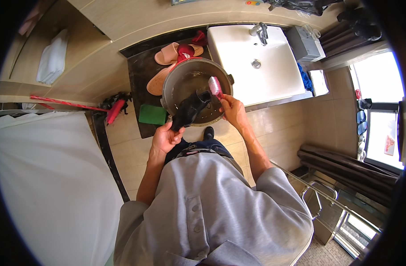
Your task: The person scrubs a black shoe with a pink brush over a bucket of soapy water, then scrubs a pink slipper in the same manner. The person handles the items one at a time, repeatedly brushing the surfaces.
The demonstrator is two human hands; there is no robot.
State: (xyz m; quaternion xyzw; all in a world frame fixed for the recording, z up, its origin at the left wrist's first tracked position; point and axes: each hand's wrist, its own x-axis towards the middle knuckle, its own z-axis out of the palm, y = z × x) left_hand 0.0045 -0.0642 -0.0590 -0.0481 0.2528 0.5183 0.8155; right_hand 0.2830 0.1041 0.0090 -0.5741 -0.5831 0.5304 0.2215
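Note:
My left hand (167, 137) holds a black shoe (189, 109) by one end, tilted over the near left part of a round bucket (168, 79). Between the fingers of my right hand (233, 109) is the pink handle of a scrubbing brush (215, 87); its pale bristled head points away from me, just right of the shoe. Brush and shoe are close together, and I cannot tell whether they touch. Water lies in the grey-brown bucket, which stands on a dark counter (136, 79).
Pink slippers (166, 54) and a red cloth (185, 52) sit behind the bucket, a green pad (152, 114) to its left. A white washbasin (273, 83) with a chrome tap (260, 31) adjoins on the right. A red-handled broom (70, 103) leans at left, near a white curtain (56, 166).

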